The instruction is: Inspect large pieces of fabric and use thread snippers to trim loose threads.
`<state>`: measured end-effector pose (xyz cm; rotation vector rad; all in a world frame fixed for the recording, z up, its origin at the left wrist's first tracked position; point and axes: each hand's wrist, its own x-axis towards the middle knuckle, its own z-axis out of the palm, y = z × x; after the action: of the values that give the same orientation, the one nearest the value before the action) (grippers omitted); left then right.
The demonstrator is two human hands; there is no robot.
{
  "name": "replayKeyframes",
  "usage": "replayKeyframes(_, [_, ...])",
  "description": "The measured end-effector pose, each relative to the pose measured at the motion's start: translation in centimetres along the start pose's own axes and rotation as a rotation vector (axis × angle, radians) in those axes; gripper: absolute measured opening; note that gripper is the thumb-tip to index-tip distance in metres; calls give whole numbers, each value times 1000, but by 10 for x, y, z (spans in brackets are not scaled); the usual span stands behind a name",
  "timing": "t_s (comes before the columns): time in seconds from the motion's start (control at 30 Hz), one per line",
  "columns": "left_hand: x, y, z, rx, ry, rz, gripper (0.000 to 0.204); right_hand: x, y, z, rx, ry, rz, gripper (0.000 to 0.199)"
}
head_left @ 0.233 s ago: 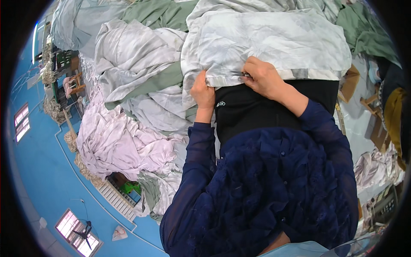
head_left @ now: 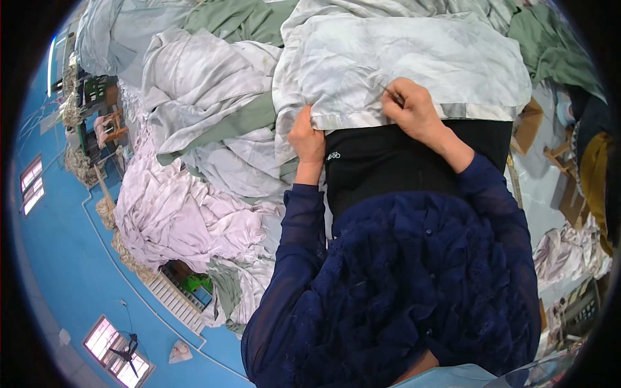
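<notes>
Since the earlier frame almost nothing had shifted: both hands stayed on the near edge of the pale grey cloth (head_left: 414,61), the right hand only a touch further along the hem. The cloth lay spread over the person's lap, its hemmed edge running across a black garment (head_left: 388,165) below it. The left hand (head_left: 306,138) was clenched on that edge at its left end, fingers curled under the fold. The right hand (head_left: 414,111) was closed on the hem further right and pinched a thin dark tool (head_left: 391,94) against the fabric; what kind of tool it was could not be told. Dark blue sleeves (head_left: 294,246) came up from the lower edge. To the left lay a heap of grey and green cloths (head_left: 207,97) and, nearer, a pile of pale lilac fabric (head_left: 168,213).
</notes>
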<state>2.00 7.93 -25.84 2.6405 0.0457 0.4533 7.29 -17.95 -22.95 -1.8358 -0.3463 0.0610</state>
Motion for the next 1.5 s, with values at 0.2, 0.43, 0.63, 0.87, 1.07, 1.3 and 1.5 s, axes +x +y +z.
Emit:
replayKeyframes(0.2, [1, 0, 4, -20, 2, 12, 25, -3, 6, -33, 264, 136, 335, 11])
replayKeyframes(0.43, [-9, -15, 6, -68, -40, -8, 30, -51, -1, -157, 190, 589, 340, 9])
replayKeyframes(0.63, [-6, -11, 2, -67, -97, -85, 31, -155, 99, -294, -294, 934, 363, 13])
replayKeyframes(0.87, [-4, -10, 3, -77, -93, -64, 32, -165, 91, -290, -484, 761, 824, 22])
replayKeyframes(1.07, [-3, -8, 0, -38, -38, -48, 29, -109, 25, -200, -614, 475, 33, 31])
replayKeyframes(1.3, [4, -3, -8, -59, -39, -120, 29, -74, -20, -142, -704, 179, 154, 61])
replayKeyframes(1.5, [3, -3, -15, -67, -12, -135, 29, -70, -5, -141, -825, 115, 115, 55])
